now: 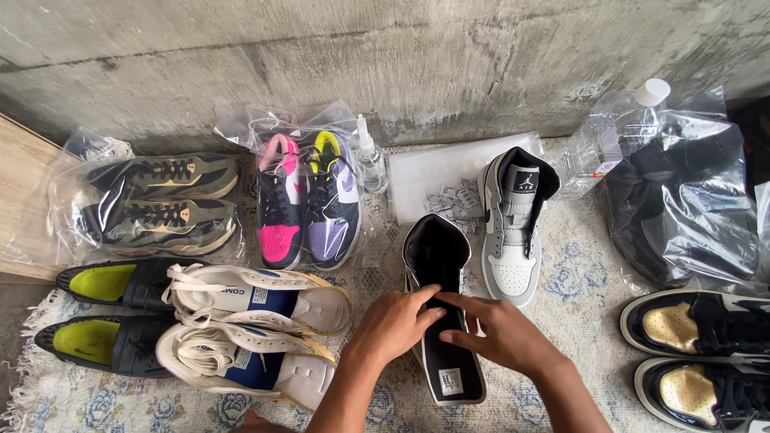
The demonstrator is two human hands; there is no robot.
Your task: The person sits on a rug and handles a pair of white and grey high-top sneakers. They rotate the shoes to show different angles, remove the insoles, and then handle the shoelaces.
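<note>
My left hand [395, 321] and my right hand [501, 330] both rest on the grey and white high-top shoe [440, 321] that lies on the patterned rug [577, 281] straight in front of me. The fingers of both hands are slightly spread and laid flat over its black tongue, the fingertips meeting over the middle of the shoe. Neither hand closes around anything; they press on the shoe rather than grip it. The shoe's dark opening points away from me, towards the concrete wall [385, 56].

Just to the right of this shoe, and a little farther from me, stands its matching grey and white high-top [513, 232], upright, with its toe towards me. Beyond my shoe, against the wall, lies a flat white bag [457, 164] with small paper packets [453, 204] scattered on it, and beside that a small clear spray bottle [370, 160].

Left of my shoe lie two white lace-up shoes [257, 321] with their tongues pulled open, and past them a pair of black shoes with yellow insoles [96, 309]. Farther from me on that side, a pink and purple pair [306, 200] and an olive-green pair [164, 204] sit in clear plastic bags.

Right of my shoe, a black and cream pair [698, 353] lies at the rug's edge, with dark footwear in a clear bag [682, 200] beyond and a clear bottle with a white cap [626, 132] near the wall.
</note>
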